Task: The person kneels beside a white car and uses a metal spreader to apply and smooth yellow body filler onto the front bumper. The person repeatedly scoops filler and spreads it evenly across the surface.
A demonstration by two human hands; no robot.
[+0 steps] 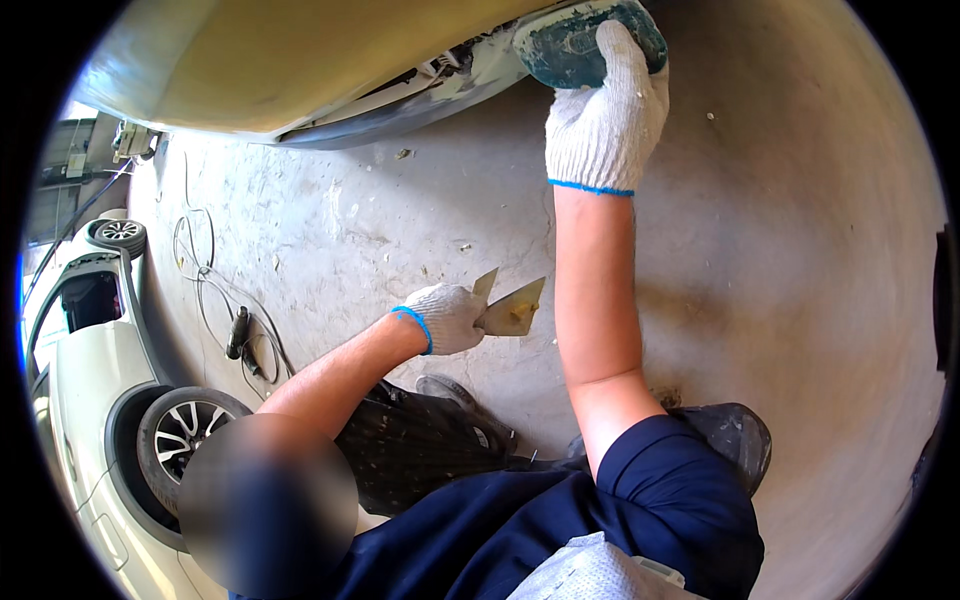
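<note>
A dark green, rounded, smeared pad (565, 50) is sitting in the right hand (608, 115), its left edge overlapping the pale, patchy end of a glossy yellow-gold, curved car panel (300, 60); I cannot tell whether they are touching. The right grip, in a white ribbed knit glove (598, 160), is holding the pad, thumb lying across its face. The left hand (452, 318), gloved alike, is clasping two thin, flared metal blades (513, 312). Scuffed grey concrete floor (760, 250) is stretching between blades and panel, and widely rightward.
</note>
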